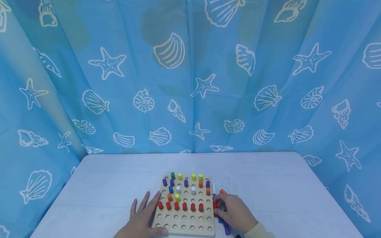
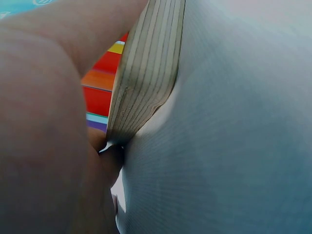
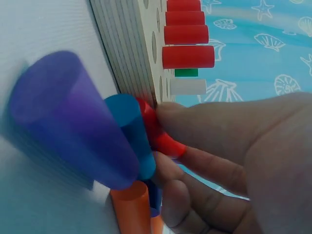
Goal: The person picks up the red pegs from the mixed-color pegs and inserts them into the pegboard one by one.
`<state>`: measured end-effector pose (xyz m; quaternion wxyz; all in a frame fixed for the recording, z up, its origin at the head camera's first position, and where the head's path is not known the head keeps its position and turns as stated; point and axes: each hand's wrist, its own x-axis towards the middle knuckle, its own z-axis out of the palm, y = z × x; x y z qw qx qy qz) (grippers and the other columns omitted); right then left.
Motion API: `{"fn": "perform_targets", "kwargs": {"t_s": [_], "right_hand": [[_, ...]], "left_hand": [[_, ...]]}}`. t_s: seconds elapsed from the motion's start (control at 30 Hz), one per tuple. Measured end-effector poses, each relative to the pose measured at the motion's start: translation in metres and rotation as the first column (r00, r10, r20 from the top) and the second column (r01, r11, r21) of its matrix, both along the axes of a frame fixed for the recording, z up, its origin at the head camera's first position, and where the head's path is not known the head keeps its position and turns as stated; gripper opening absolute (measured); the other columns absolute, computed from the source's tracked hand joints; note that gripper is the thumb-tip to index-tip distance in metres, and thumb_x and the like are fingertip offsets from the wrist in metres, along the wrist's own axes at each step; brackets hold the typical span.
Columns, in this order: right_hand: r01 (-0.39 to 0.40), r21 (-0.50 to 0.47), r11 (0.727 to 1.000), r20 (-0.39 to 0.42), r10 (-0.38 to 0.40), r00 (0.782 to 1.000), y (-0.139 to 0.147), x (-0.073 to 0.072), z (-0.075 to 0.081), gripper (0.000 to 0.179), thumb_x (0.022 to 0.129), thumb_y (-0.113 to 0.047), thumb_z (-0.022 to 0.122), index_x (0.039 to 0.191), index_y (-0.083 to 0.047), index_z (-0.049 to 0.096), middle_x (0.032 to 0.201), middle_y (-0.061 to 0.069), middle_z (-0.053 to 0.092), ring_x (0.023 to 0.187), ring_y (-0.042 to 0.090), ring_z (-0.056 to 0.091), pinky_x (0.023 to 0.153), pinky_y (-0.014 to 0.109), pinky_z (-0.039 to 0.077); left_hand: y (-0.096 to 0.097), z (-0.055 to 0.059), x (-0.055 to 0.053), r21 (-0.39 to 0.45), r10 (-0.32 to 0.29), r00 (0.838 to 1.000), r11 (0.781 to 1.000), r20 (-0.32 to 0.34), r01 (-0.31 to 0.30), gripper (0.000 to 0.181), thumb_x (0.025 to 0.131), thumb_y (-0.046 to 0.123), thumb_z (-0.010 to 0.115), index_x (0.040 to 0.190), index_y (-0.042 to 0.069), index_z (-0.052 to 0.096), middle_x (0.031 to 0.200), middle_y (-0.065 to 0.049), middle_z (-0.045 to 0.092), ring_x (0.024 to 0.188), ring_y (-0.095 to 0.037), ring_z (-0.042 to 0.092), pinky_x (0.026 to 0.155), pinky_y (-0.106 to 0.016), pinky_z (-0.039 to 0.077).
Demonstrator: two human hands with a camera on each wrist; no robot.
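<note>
A square wooden pegboard (image 1: 188, 218) with rows of round holes lies on the table, and coloured pegs stand in some of them. One row holds several red pegs (image 1: 184, 206). My left hand (image 1: 141, 218) rests at the board's left side, fingers spread and straight, thumb over the near left corner. At the right side, my right hand (image 1: 235, 211) pinches a red peg (image 3: 158, 129) between thumb and fingers, close against the board's edge. Right beside that peg lie a blue peg (image 3: 134, 131) and a purple peg (image 3: 68, 112).
Loose pegs lie along the board's right edge, among them an orange peg (image 1: 223, 191) beyond the right hand and another orange peg (image 3: 130, 207). A white cloth covers the table (image 1: 119, 175). A blue curtain (image 1: 190, 82) with shell prints hangs behind.
</note>
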<state>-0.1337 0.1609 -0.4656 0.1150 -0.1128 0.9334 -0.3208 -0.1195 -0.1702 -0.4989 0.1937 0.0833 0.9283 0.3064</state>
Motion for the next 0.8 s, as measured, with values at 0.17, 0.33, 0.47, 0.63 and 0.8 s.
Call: {"fn": "perform_targets", "kwargs": {"t_s": [0.17,0.33,0.47,0.63,0.8], "right_hand": [[0.018,-0.022,1.0,-0.027,-0.019,0.999,0.0,0.0001,-0.0032,0.023,0.088,-0.019,0.079,0.107,-0.008,0.071,0.081,-0.009,0.064,0.071,0.005,0.059,0.063,0.023,0.053],[0.029,-0.037,0.999,-0.039,-0.03,0.999,-0.0005,0.0003,-0.005,0.021,0.089,-0.02,0.078,0.104,-0.008,0.071,0.079,-0.01,0.063,0.067,0.005,0.056,0.058,0.021,0.049],[0.029,-0.043,0.999,-0.048,-0.031,0.998,-0.0002,-0.0001,-0.006,0.021,0.089,-0.021,0.078,0.104,-0.008,0.071,0.078,-0.01,0.063,0.066,0.005,0.055,0.057,0.022,0.048],[0.046,-0.044,0.998,-0.051,-0.048,0.998,-0.0002,0.0,-0.0036,0.019,0.089,-0.022,0.078,0.103,-0.01,0.072,0.078,-0.01,0.063,0.065,0.007,0.054,0.056,0.022,0.047],[0.037,-0.05,0.998,-0.094,-0.042,0.995,-0.0002,0.0003,-0.0016,0.017,0.09,-0.021,0.077,0.102,-0.011,0.072,0.078,-0.011,0.063,0.064,0.006,0.052,0.055,0.022,0.046]], "left_hand": [[0.0009,0.0002,-0.0009,-0.008,0.015,1.0,1.0,0.003,-0.015,0.122,0.069,0.075,0.075,0.161,0.014,0.023,0.163,-0.015,0.03,0.152,-0.043,0.001,0.115,-0.069,-0.012],[0.0015,0.0014,-0.0005,-0.007,0.022,1.0,1.0,0.005,-0.022,0.123,0.068,0.074,0.076,0.161,0.013,0.024,0.162,-0.015,0.03,0.152,-0.043,0.001,0.115,-0.069,-0.012],[0.0016,0.0021,0.0,-0.004,0.02,1.0,1.0,0.005,-0.02,0.122,0.069,0.074,0.076,0.161,0.013,0.023,0.162,-0.015,0.03,0.152,-0.044,0.001,0.115,-0.069,-0.012],[0.0018,0.0023,-0.0002,-0.007,0.025,1.0,1.0,0.012,-0.025,0.122,0.07,0.075,0.075,0.161,0.013,0.023,0.162,-0.015,0.03,0.152,-0.044,0.001,0.115,-0.068,-0.012],[0.0025,0.0011,-0.0014,-0.017,0.028,0.999,0.999,0.016,-0.028,0.123,0.069,0.076,0.075,0.161,0.014,0.023,0.163,-0.015,0.029,0.152,-0.044,0.0,0.116,-0.068,-0.012]]}}
